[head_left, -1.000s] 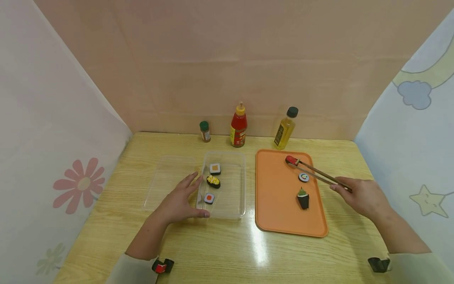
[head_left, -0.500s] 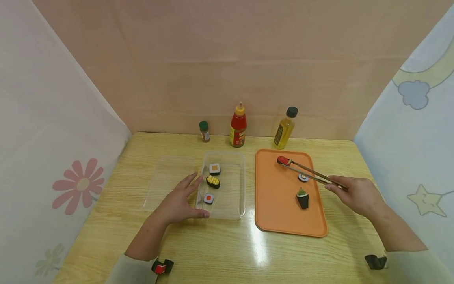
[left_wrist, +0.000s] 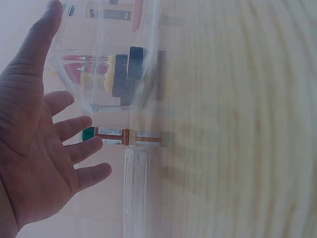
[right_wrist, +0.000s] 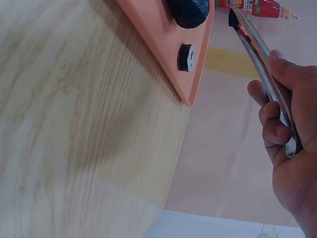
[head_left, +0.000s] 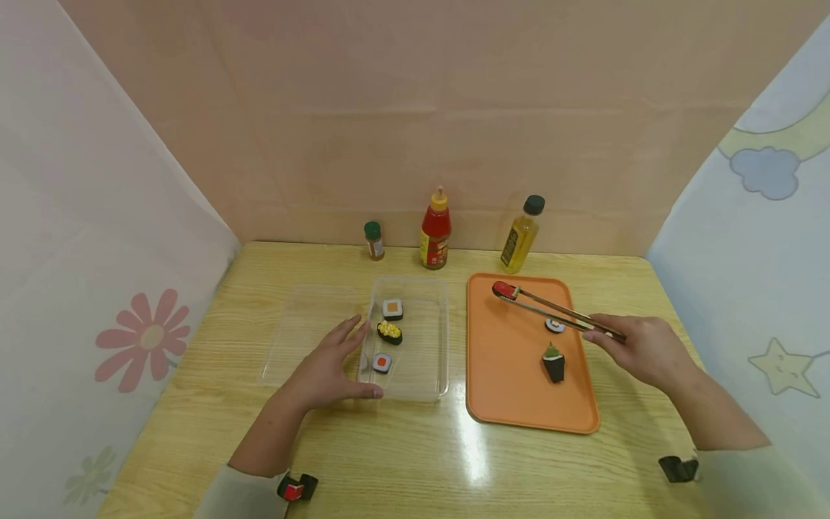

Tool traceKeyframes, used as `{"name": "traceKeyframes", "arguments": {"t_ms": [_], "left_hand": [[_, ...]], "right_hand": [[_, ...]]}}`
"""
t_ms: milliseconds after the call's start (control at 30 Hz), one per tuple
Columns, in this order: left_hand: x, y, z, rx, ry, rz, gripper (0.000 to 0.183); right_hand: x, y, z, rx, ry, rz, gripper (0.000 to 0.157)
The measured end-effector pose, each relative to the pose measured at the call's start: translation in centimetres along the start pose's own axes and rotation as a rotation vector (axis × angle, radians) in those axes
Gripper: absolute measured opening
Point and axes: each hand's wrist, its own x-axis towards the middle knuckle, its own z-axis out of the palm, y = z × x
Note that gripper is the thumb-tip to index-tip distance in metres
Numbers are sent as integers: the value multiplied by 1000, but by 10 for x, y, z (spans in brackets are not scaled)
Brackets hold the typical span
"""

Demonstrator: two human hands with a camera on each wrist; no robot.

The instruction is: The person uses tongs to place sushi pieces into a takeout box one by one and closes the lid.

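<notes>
My right hand (head_left: 645,353) grips metal tongs (right_wrist: 267,74) near their bent end. The tips of the tongs pinch a red-topped sushi piece (head_left: 505,290), held over the far left part of the orange tray (head_left: 502,389). On that tray lie a round sushi roll (head_left: 554,326) and a dark cone-shaped hand roll (head_left: 554,364). Beside the left wall of a clear plastic box (head_left: 424,393), my left hand (head_left: 327,371) spreads its fingers and thumb; whether they touch it I cannot tell. Inside the box sit a square roll (head_left: 392,309), a yellow-topped sushi (head_left: 390,331) and an orange-centred roll (head_left: 382,362).
A clear lid (head_left: 311,303) lies flat on the table, left of the box. Along the back stand a green-capped spice jar (head_left: 375,241), a red sauce bottle (head_left: 436,234) and an oil bottle (head_left: 521,236). Cloth walls close in the back and both sides.
My right hand has moved left, carrying the red-topped sushi in the tongs from the tray's far right part to its far left part. The left hand has stayed in place.
</notes>
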Motion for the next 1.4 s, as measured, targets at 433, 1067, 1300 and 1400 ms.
{"name": "traceKeyframes", "arguments": {"t_ms": [433, 1067, 1300, 1400], "left_hand": [[1, -1, 0, 9, -2, 3, 129], [1, 1, 0, 3, 0, 2, 128], [1, 1, 1, -2, -2, -7, 128], [1, 0, 1, -3, 0, -10, 127]], "right_hand": [[23, -12, -1, 59, 1, -83, 36], [61, -32, 5, 157, -9, -216, 34], [75, -37, 11, 184, -51, -248, 31], [80, -39, 13, 206, -62, -262, 31]]}}
